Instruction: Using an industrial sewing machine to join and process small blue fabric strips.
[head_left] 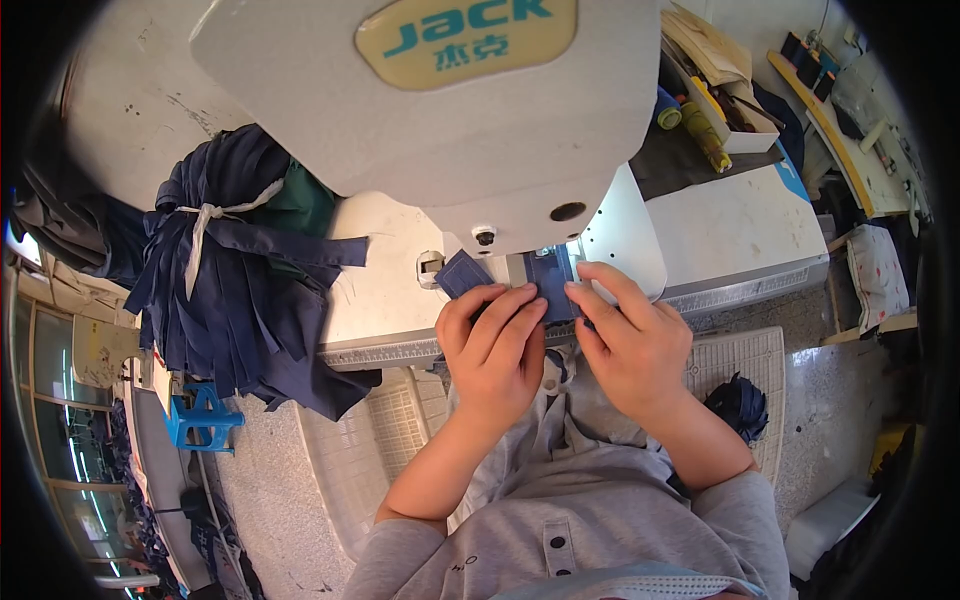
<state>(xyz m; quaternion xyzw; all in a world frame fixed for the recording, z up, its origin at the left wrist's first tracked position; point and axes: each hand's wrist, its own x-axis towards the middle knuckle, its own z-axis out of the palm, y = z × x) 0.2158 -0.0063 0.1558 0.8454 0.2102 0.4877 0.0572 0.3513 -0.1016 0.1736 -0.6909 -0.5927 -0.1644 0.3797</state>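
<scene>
A pale bench (735, 225) crosses the view, with a measuring scale along its front edge, and above it the large white head of a sewing machine (420, 140) covers the upper middle. Under the bench, on the floor, there is a pale plastic crate (322, 455) with a grid bottom (a similar grid shows also right of the person, but I cannot tell if it is the same crate). At the left, a big bundle of navy fabric strips (240, 300) lies on the bench and hangs over the front edge. Lower at that side stands a blue plastic stool (205, 420), and at the upper right an open carton (755, 143) rests on the bench. The left hand (490, 360) has its fingers bent and close together, tips upon the fabric at the machine; its thumb is hidden, so I cannot tell if it pinches. The right hand (640, 360) keeps thumb and forefinger only narrowly apart at the right edge of the stitched navy fabric piece (550, 285); a firm grip I cannot confirm. This piece is below the machine head, between both hands, and a smaller navy flap (461, 274) sticks out left of it. White cord (206, 213) ties the bundle.
</scene>
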